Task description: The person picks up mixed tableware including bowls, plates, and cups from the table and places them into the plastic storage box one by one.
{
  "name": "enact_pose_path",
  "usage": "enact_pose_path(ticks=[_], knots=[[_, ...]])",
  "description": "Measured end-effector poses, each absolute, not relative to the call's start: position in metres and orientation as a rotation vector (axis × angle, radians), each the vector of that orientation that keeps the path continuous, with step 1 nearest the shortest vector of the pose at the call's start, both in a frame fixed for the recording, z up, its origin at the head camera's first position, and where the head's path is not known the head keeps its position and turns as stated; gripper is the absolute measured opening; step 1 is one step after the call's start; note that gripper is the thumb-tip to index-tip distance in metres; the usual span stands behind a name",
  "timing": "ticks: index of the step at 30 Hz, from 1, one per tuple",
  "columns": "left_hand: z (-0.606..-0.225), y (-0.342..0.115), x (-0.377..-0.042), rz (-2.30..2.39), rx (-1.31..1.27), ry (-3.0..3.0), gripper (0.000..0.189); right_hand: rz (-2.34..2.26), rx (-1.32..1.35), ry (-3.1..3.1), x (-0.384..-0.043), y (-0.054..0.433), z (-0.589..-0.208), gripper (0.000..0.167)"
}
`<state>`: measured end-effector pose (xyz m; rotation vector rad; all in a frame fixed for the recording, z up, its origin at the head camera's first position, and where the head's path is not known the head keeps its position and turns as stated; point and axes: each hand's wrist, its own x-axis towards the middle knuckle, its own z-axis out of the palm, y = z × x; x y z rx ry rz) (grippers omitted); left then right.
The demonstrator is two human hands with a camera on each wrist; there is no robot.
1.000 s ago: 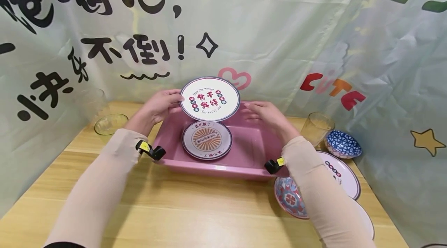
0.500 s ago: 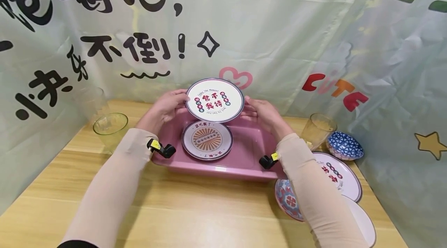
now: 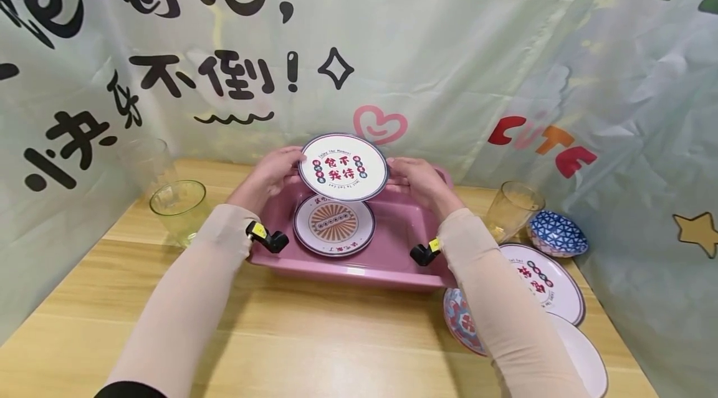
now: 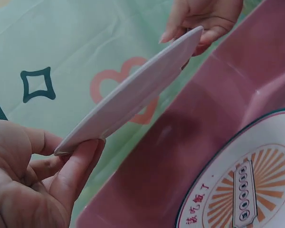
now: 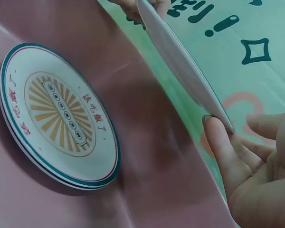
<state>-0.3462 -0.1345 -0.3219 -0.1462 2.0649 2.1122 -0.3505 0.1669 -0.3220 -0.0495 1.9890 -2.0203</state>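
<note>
Danger, I judge, is coming from uneven grip: if the right rim is slipping, the plate (image 3: 344, 167) could be dropping and knocking the lower plate (image 3: 335, 225) lying in the tub (image 3: 398, 242). Left hand (image 3: 273, 172) is pinching the left rim between thumb and fingers. Between both hands, the plate is hanging tilted above the tub's rear. Right hand (image 3: 422, 181) is holding the right rim seemingly lightly, fingers half spread, one standing apart.

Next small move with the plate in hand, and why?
Probably lower the held plate onto the sunburst plate in the pink basin: left hand and right hand both grip its rim, it's up clear of that plate, and nothing lies on the sunburst.
</note>
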Motion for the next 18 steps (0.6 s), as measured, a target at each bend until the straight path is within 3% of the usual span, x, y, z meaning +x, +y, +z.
enact_pose_path(ticks=[18], knots=[[-0.337,-0.127,-0.354,1.734,-0.054,2.446,0.038,-1.861,-0.022,2.184,-0.356,0.158,-0.342,0.034]])
